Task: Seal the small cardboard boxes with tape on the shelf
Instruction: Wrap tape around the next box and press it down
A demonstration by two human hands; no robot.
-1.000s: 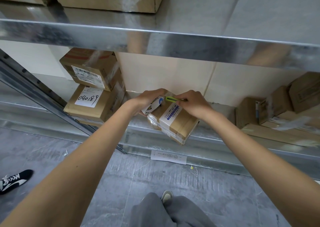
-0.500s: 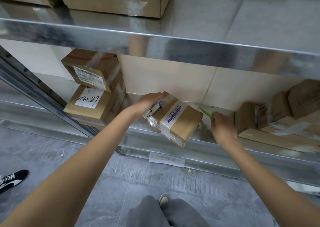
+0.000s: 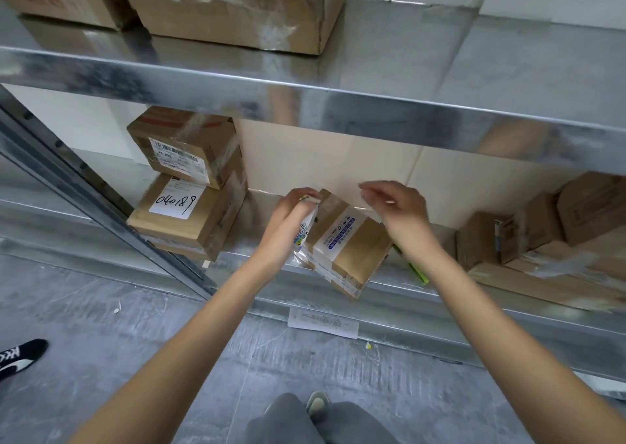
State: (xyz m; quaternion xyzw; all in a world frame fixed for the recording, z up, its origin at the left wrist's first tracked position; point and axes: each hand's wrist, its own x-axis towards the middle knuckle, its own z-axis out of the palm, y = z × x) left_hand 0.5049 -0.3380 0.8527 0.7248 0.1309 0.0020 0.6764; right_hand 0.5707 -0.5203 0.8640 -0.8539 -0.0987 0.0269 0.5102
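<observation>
On the lower shelf [image 3: 237, 260], two stacked boxes [image 3: 189, 186] stand at the left. Next to them the left hand [image 3: 291, 223] grips a roll of tape [image 3: 305, 230], fingers curled round it, against the small box [image 3: 349, 243] that sits tilted at the shelf's front edge. The right hand [image 3: 396, 206] hovers above the box, blurred, fingers loosely spread and holding nothing. A green pen [image 3: 415, 271] lies beside it, more boxes [image 3: 542, 233] farther right.

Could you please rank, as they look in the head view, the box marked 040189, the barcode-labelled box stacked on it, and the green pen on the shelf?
1. Box marked 040189
2. Barcode-labelled box; close to it in size and set farther back, so this order is unsure
3. Green pen, clearly smallest
</observation>
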